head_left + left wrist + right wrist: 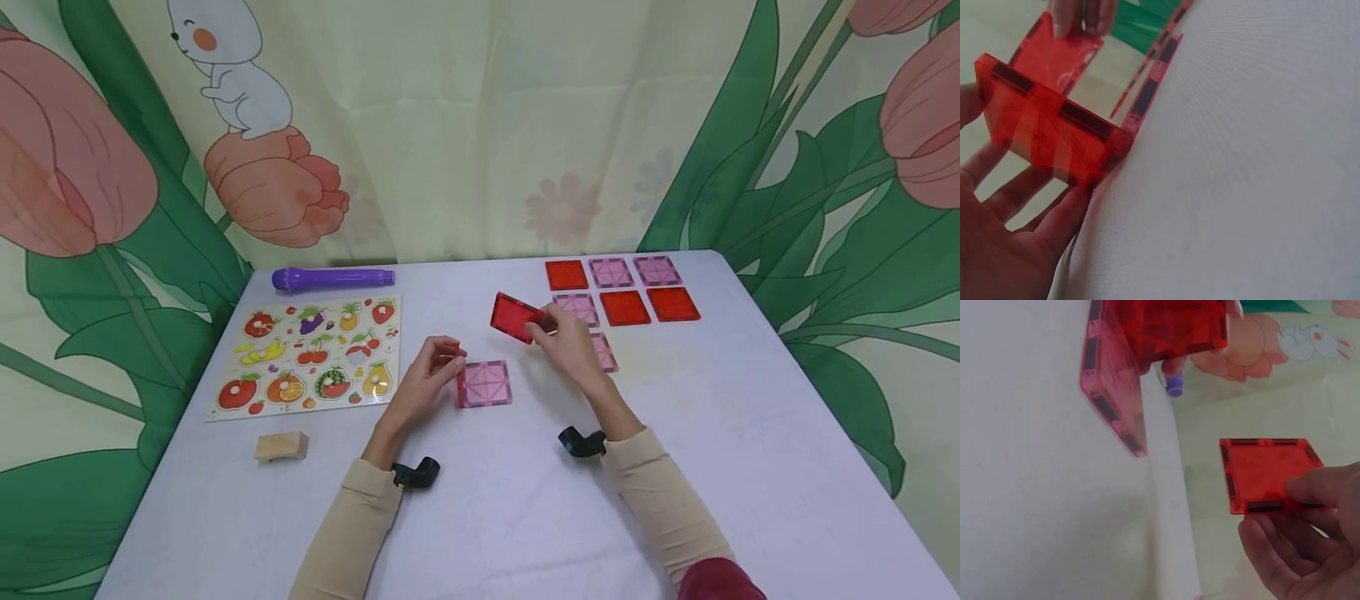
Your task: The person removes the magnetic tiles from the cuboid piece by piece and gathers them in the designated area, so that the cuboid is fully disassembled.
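A pink translucent magnetic tile (486, 384) lies flat on the white table. Along its left edge, my left hand (426, 379) holds a red magnetic tile (1047, 128) upright, thumb on one edge and fingers against its face; in the head view this tile is mostly hidden behind the fingers. My right hand (570, 343) pinches a second red magnetic tile (512, 317) between thumb and fingers. That one is tilted in the air, to the right of and beyond the flat pink tile, touching neither the table nor another tile.
At the back right lie several flat tiles in rows, red (625, 307) and pink (657, 270). A fruit puzzle board (300, 385) occupies the left side, a purple toy microphone (333, 279) behind it and a wooden arch block (281, 447) in front. A printed curtain (465, 125) hangs behind.
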Motion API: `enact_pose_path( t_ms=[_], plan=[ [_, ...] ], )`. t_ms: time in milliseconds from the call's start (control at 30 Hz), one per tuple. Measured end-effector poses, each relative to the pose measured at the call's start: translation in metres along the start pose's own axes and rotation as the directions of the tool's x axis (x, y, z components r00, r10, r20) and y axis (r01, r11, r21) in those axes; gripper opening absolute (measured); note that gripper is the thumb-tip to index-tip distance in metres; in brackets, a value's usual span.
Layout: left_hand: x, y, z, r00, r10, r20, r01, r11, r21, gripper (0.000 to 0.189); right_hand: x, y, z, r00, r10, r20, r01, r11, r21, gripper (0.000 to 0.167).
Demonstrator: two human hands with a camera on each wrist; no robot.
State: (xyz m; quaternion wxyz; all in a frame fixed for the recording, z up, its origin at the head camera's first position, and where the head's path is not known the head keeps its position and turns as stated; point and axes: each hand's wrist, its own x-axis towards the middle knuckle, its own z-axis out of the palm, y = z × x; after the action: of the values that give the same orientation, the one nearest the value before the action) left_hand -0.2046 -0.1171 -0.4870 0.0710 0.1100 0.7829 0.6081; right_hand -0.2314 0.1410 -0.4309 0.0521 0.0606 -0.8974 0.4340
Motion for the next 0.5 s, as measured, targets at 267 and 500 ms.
enact_pose_path(
  t_ms=[267,500],
  plan=[
    [-0.001,0.002,-0.001,1.0,-0.013,0.016,0.013,1.0,-0.026,0.049,0.001,0.002,-0.019,0.997,0.066,-0.028,-0.065,0.998,0.004,0.032],
    [-0.001,-0.001,-0.001,1.0,0.009,0.001,-0.009,1.0,-0.02,0.048,0.001,0.008,-0.038,0.99,0.139,-0.022,-0.139,0.99,0.012,0.036]
  ],
)
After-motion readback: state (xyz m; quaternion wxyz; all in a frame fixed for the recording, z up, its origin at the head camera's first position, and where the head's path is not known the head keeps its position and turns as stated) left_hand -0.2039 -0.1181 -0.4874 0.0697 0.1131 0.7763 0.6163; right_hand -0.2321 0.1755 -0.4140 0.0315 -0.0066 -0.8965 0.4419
